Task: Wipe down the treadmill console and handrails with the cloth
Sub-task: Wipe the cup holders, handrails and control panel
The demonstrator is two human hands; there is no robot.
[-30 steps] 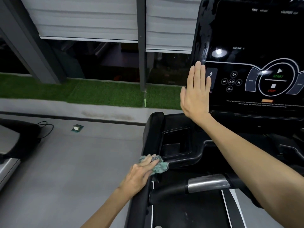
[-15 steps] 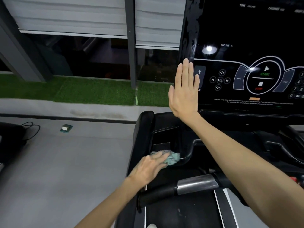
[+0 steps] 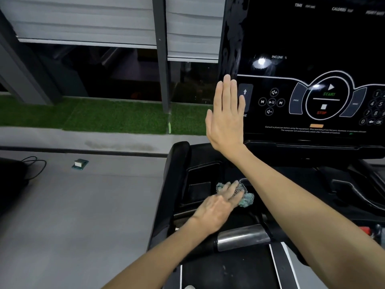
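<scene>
Cloth (image 3: 245, 198), soft and light, sits bunched under our left hand (image 3: 216, 209) at lower centre on the tray (image 3: 205, 178); flat-fingered grip presses it. Right hand (image 3: 227, 115) spread empty against the console (image 3: 312, 59).

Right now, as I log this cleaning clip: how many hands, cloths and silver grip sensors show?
Hands: 2, the left hand on the cloth, the right hand flat and open at the console edge
Cloths: 1, the cloth on the black tray
Silver grip sensors: 1, the grip sensor
Total: 4
</scene>
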